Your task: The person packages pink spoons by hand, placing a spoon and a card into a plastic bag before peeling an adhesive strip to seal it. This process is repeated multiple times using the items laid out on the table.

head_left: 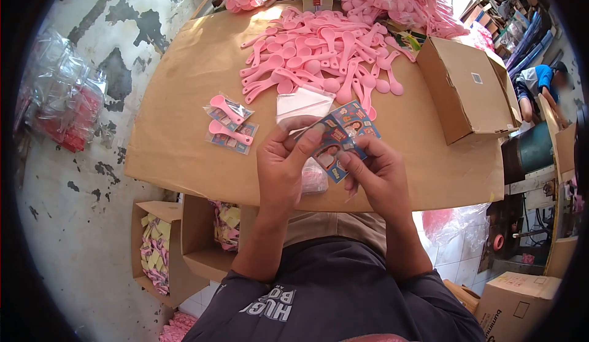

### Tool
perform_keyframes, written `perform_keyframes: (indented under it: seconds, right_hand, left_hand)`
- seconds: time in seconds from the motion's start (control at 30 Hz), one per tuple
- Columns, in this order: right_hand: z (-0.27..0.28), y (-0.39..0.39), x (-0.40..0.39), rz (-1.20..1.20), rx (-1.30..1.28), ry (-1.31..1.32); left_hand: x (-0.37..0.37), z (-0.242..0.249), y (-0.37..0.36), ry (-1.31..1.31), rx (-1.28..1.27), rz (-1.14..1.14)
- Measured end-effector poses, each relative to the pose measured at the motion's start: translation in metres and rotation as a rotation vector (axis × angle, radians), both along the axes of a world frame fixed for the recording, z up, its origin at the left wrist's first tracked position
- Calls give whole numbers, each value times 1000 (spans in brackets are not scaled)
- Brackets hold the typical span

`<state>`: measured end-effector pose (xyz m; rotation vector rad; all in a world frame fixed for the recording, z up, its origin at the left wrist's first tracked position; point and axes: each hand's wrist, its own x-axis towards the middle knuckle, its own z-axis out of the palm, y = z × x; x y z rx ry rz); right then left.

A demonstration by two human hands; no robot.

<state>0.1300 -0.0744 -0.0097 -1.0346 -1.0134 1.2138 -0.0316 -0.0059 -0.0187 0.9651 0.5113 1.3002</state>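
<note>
brown table [184, 78] with pink spoons [319, 53], bagged spoons [229, 124], open carton [469, 90]

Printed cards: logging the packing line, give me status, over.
Left hand and right hand both pinching the printed cards. Clear bags and pink spoons beyond. Nothing obstructing.

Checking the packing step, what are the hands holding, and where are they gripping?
Both the left hand and right hand pinch a fanned stack of printed cards at its lower edges.
</note>
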Motion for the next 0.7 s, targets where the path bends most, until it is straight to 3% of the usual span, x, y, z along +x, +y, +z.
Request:
perform_keyframes:
  seconds: [0.13,0.2,0.43,0.63,0.7]
  right_hand:
    - [5,5,-1,-2,1,59]
    - [6,8,-10,-113,69,90]
    - [-5,10,-14,-63,71,110]
    - [-10,16,-18,-154,125,10]
    - [-10,17,-22,-135,148,106]
  left_hand:
    - [8,-4,-9,10,-29,-33]
    - [9,-1,-10,-40,-23,-1]
    - [7,2,-14,-21,-20,-18]
    - [8,-2,-20,89,34,-50]
    - [9,-7,-17,154,114,-64]
